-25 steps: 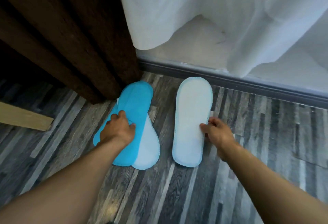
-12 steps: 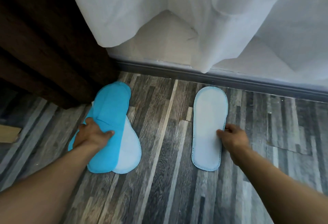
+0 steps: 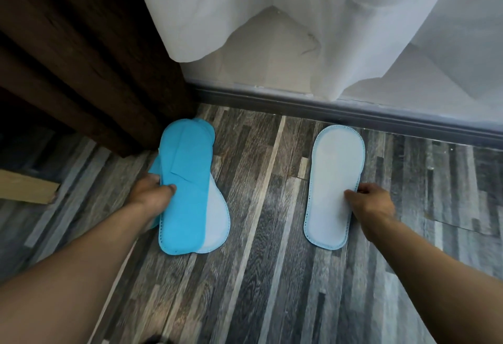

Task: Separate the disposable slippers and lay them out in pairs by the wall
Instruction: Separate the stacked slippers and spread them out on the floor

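A stack of flat blue disposable slippers [image 3: 185,180] lies on the wood-pattern floor beside the dark curtain, with a pale sole [image 3: 217,221] showing under its right side. My left hand [image 3: 152,196] pinches the stack's left edge, thumb on top. A single slipper [image 3: 332,188] lies pale sole up farther right, its toe close to the grey skirting board [image 3: 353,115]. My right hand [image 3: 367,205] grips that slipper's right edge at mid-length.
A dark brown curtain [image 3: 81,57] hangs at the left down to the floor. A white sheer curtain [image 3: 326,17] hangs over the wall behind. A pale wooden board [image 3: 27,188] sits at the far left. Floor stretches between and right of the slippers.
My right hand has slid the single pale slipper rightwards, away from the stack, so the gap between them has widened. My left hand has shifted its hold to the stack's left edge.
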